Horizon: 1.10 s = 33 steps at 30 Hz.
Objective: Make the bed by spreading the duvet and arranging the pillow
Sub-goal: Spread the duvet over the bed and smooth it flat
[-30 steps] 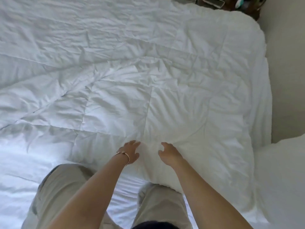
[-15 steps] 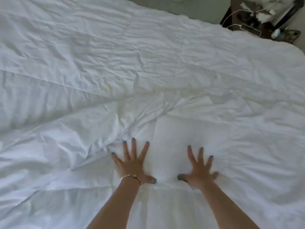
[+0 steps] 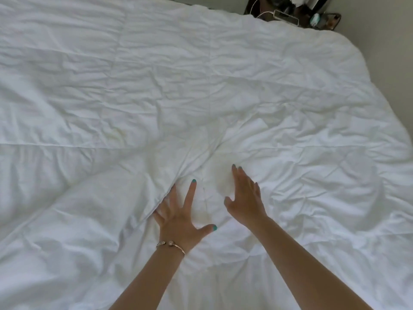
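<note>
A white quilted duvet (image 3: 201, 90) covers the whole bed, wrinkled, with a raised fold running from the left toward the middle. My left hand (image 3: 182, 217) lies flat on it with fingers spread; two of its fingers are tucked under that fold's edge. A bracelet sits on its wrist. My right hand (image 3: 244, 196) is just to the right, fingers together and extended, resting on or skimming the duvet. Neither hand holds anything. No pillow is in view.
A dark bedside stand (image 3: 295, 12) with a white cable, a phone-like device and small items is beyond the bed's far right corner. A pale wall (image 3: 388, 63) runs along the bed's right side.
Both hands have slid forward over the duvet. The left hand has reached the fold's edge and the right hand's fingers have closed together. The view has shifted left and forward.
</note>
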Available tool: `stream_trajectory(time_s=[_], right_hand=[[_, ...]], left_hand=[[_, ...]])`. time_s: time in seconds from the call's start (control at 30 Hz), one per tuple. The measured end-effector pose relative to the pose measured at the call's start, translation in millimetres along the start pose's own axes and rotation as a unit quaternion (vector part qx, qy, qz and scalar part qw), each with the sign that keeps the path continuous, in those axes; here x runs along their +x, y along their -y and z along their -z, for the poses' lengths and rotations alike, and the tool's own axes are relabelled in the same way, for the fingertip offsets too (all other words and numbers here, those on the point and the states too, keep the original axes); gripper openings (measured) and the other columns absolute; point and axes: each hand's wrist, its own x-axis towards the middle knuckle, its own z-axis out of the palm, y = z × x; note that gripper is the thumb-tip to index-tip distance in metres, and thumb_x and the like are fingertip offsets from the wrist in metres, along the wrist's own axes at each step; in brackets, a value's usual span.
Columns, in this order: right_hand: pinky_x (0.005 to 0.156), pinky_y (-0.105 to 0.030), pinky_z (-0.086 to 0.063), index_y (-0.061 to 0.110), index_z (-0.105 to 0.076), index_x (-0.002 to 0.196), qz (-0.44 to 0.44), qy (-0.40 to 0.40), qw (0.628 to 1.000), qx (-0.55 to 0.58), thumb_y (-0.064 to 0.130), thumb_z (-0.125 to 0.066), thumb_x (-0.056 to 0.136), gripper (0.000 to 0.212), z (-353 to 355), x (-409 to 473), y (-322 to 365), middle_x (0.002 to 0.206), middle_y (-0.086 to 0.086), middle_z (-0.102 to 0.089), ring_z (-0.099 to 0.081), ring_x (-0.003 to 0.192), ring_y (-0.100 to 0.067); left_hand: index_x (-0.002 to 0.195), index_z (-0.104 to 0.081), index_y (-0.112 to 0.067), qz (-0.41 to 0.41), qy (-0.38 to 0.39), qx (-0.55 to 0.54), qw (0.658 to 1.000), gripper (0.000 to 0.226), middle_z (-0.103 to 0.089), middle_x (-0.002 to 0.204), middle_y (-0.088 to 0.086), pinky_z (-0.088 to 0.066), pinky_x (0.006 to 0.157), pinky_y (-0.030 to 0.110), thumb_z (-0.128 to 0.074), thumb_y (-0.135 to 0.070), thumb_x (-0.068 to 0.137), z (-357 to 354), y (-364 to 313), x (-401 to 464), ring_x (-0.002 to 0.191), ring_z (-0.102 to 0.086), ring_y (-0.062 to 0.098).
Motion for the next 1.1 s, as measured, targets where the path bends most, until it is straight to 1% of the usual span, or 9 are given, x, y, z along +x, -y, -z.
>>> stream_trajectory(time_s=[0.27, 0.37, 0.43, 0.53, 0.7, 0.83, 0.93, 1.0, 1.1], right_hand=[[0.110, -0.070, -0.003, 0.055, 0.036, 0.134, 0.015, 0.114, 0.985, -0.128, 0.077, -0.052, 0.076, 0.108, -13.0, 60.8, 18.9, 0.152, 0.008, 0.039, 0.028, 0.144, -0.029], [0.112, -0.068, -0.004, 0.049, 0.041, 0.132, 0.025, 0.072, 0.991, -0.108, 0.076, -0.052, 0.076, 0.113, -30.2, 49.8, 11.8, 0.158, 0.007, 0.028, 0.022, 0.146, -0.028], [0.116, -0.058, -0.010, 0.042, 0.036, 0.140, 0.043, -0.007, 0.997, -0.057, 0.073, -0.059, 0.073, 0.120, -25.5, 48.1, 5.4, 0.162, 0.004, -0.004, 0.000, 0.150, -0.023], [0.107, -0.040, -0.033, 0.037, 0.019, 0.149, 0.067, -0.093, 0.991, 0.062, 0.064, -0.066, 0.074, 0.116, -1.8, 63.2, -7.7, 0.139, 0.005, -0.049, -0.044, 0.130, -0.018], [0.094, -0.040, -0.045, 0.039, 0.008, 0.151, 0.119, -0.115, 0.985, 0.057, 0.048, -0.072, 0.079, 0.108, 31.5, 105.4, -19.7, 0.140, 0.003, -0.046, -0.046, 0.123, -0.020], [0.091, -0.039, -0.043, 0.037, -0.005, 0.152, 0.147, -0.151, 0.976, 0.057, 0.045, -0.071, 0.081, 0.098, 38.3, 135.9, -13.5, 0.134, 0.003, -0.049, -0.045, 0.120, -0.021], [0.112, -0.054, -0.027, 0.040, -0.001, 0.152, 0.131, -0.113, 0.984, 0.042, 0.050, -0.070, 0.080, 0.101, 43.7, 162.4, -7.1, 0.159, 0.001, -0.017, -0.012, 0.147, -0.024], [0.114, -0.063, -0.011, 0.046, 0.010, 0.149, 0.103, -0.071, 0.992, 0.033, 0.056, -0.069, 0.078, 0.107, 55.4, 183.4, -1.5, 0.162, 0.009, 0.011, 0.009, 0.149, -0.024], [0.110, -0.070, -0.008, 0.051, 0.010, 0.147, 0.100, -0.063, 0.992, 0.041, 0.058, -0.067, 0.080, 0.102, 82.4, 214.6, 7.0, 0.161, 0.011, 0.012, 0.009, 0.149, -0.025]], left_hand=[[0.142, 0.019, -0.053, 0.075, 0.067, 0.056, 0.993, 0.122, 0.016, 0.151, 0.001, -0.011, 0.115, 0.047, -0.063, -0.081, 0.055, -5.2, 6.5, 34.0, 0.144, 0.000, 0.031], [0.140, 0.021, -0.054, 0.072, 0.084, 0.054, 0.992, 0.122, 0.018, 0.152, -0.003, -0.011, 0.115, 0.047, -0.063, -0.080, 0.056, -8.9, 8.1, 32.1, 0.144, 0.001, 0.030], [0.143, 0.011, -0.052, 0.029, 0.027, 0.032, 0.999, 0.114, 0.012, 0.155, -0.005, -0.018, 0.114, 0.047, -0.060, -0.080, 0.058, -9.6, 14.3, 28.5, 0.145, -0.007, 0.027], [0.141, -0.030, -0.037, -0.064, -0.191, 0.053, 0.978, 0.083, -0.043, 0.143, 0.010, -0.050, 0.089, 0.049, -0.047, -0.073, 0.069, -14.3, 21.5, 22.9, 0.120, -0.054, 0.033], [0.145, -0.031, -0.031, -0.065, -0.298, 0.101, 0.947, 0.068, -0.061, 0.116, 0.020, -0.056, 0.073, 0.048, -0.044, -0.056, 0.082, -8.4, 12.7, 34.3, 0.096, -0.065, 0.039], [0.150, -0.010, -0.042, -0.069, -0.296, 0.078, 0.950, 0.075, -0.042, 0.145, 0.016, -0.045, 0.097, 0.052, -0.048, -0.059, 0.088, 31.1, 5.1, 73.9, 0.128, -0.046, 0.036], [0.144, 0.011, -0.054, -0.012, -0.240, 0.109, 0.964, 0.086, -0.005, 0.161, 0.005, -0.023, 0.111, 0.056, -0.050, -0.065, 0.085, 79.9, 14.8, 118.5, 0.145, -0.014, 0.032], [0.143, 0.013, -0.055, -0.018, -0.230, 0.155, 0.961, 0.090, 0.011, 0.161, 0.000, -0.016, 0.111, 0.060, -0.051, -0.069, 0.081, 114.8, 22.2, 148.1, 0.147, -0.002, 0.030], [0.143, 0.013, -0.054, -0.033, -0.273, 0.213, 0.938, 0.096, 0.026, 0.157, -0.005, -0.008, 0.099, 0.077, -0.049, -0.076, 0.074, 155.7, 18.8, 194.4, 0.145, 0.018, 0.032]])
